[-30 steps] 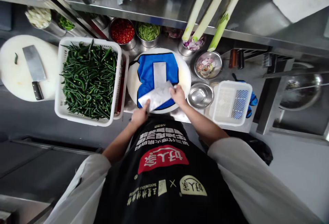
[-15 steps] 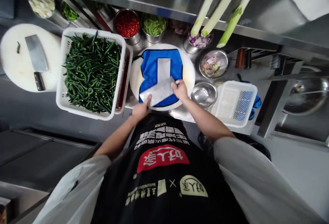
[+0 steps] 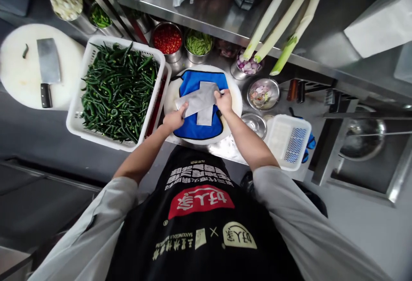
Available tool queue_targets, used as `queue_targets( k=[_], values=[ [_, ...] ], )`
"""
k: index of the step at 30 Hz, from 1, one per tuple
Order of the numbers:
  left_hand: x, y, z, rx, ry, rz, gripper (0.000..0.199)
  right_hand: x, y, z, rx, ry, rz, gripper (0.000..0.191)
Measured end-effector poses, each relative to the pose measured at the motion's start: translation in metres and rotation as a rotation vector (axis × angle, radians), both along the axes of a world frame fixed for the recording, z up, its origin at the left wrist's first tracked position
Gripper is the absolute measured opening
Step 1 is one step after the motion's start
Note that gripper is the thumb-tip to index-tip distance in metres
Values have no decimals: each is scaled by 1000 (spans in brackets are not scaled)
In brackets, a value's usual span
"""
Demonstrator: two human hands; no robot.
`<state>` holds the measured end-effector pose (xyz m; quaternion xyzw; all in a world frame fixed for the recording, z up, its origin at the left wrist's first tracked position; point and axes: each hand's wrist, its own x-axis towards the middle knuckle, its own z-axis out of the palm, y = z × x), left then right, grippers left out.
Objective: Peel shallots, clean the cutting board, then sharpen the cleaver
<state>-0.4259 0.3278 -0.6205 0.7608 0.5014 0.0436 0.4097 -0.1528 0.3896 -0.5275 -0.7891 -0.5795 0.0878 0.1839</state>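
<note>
My right hand (image 3: 224, 101) grips a cleaver (image 3: 194, 102) at its handle end, and most of the handle is hidden in my fingers. At the other end of the blade, my left hand (image 3: 174, 120) holds on, with its thumb on top of the steel. The cleaver lies slantwise across a grey whetstone (image 3: 204, 117), whose two ends show beyond the blade. Under the stone is a blue cloth (image 3: 196, 132) with dark edging, spread over a round white cutting board (image 3: 237, 100).
On the left are a white basket (image 3: 102, 141) of green chillies and another board (image 3: 19, 74) bearing a second cleaver (image 3: 49, 61). Bowls of cut vegetables line the back. Leeks (image 3: 286, 53) overhang the shelf. On the right are a metal bowl (image 3: 256, 125) and a white basket (image 3: 280, 164).
Both hands have slid the cleaver away from my body along the whetstone, uncovering the stone's near end. The camera view has shifted a little.
</note>
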Motion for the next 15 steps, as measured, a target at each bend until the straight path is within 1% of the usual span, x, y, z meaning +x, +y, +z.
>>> queue_targets(
  k=[1, 4, 5, 6, 7, 10, 11, 12, 13, 15],
  values=[
    [0, -5, 1, -17, 4, -10, 95, 0, -6, 1, -11, 3, 4, 43],
    [1, -47, 0, -147, 13, -87, 93, 2, -48, 1, -85, 16, -20, 48],
    [1, -56, -1, -172, 6, -110, 93, 3, -57, 0, -97, 17, -33, 48],
    [2, -57, -2, -174, 0, -118, 93, 4, -58, 0, -99, 17, -44, 48],
    [3, -51, -3, -148, -4, -106, 93, 4, -50, 0, -89, 19, -50, 48],
    [3, -10, -5, -20, -9, -23, 94, 1, -8, 1, -15, 42, -44, 45],
    [3, -3, -5, 2, -11, -6, 95, 0, -1, 2, 4, 52, -38, 45],
    [2, -2, -6, 6, -12, -3, 95, -1, -3, 2, 7, 59, -33, 44],
    [2, -10, -6, -10, -13, -21, 94, -1, -13, 2, -8, 64, -30, 45],
    [0, -36, -7, -73, -12, -89, 91, 1, -47, 0, -68, 68, -31, 47]
  ],
)
